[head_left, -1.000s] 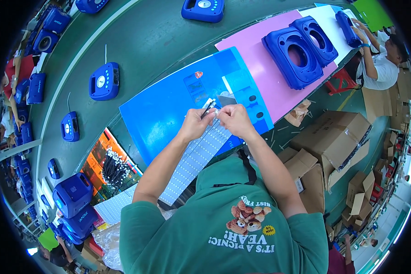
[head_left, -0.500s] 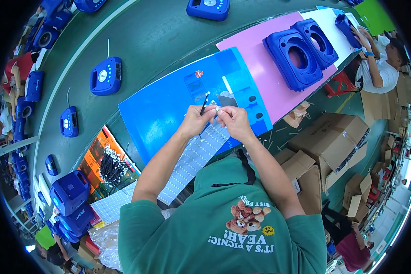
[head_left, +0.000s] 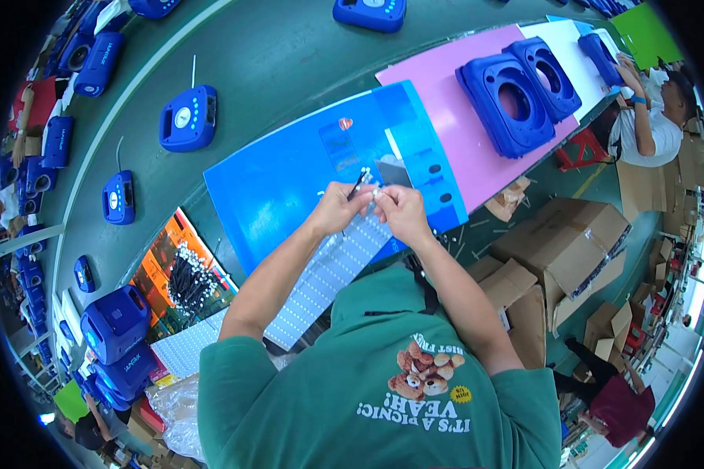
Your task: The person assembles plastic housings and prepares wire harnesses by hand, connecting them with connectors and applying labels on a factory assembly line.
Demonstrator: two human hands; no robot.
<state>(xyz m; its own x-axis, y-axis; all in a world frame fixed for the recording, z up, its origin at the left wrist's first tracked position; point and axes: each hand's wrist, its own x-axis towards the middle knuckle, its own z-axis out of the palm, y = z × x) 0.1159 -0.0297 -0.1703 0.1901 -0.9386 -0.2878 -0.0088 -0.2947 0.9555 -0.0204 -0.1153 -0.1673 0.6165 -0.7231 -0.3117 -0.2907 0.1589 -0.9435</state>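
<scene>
My left hand (head_left: 341, 209) is closed on a short black cable (head_left: 357, 184) with white connector ends, which sticks up past its fingers. Close beside it, my right hand (head_left: 403, 212) pinches a small white part (head_left: 377, 193), fingertips nearly meeting those of the left. The finest details between the fingers are too small to make out. Below the hands lies a long pale panel (head_left: 309, 296) dotted with rows of small white pieces. A blue board (head_left: 262, 199) is spread under it and the hands.
A heap of black cables (head_left: 190, 280) with white ends rests on an orange sheet (head_left: 152, 275) to the left. Blue speaker housings (head_left: 508, 102) stand on a pink sheet (head_left: 426, 66). Blue units (head_left: 189, 117) sit on the green conveyor (head_left: 250, 78). Cardboard boxes (head_left: 559, 234) are at right.
Both hands stay almost in place, with the fingertips slightly shifted around the small white part. The blue units on the conveyor have moved a little. A person in maroon at lower right has shifted.
</scene>
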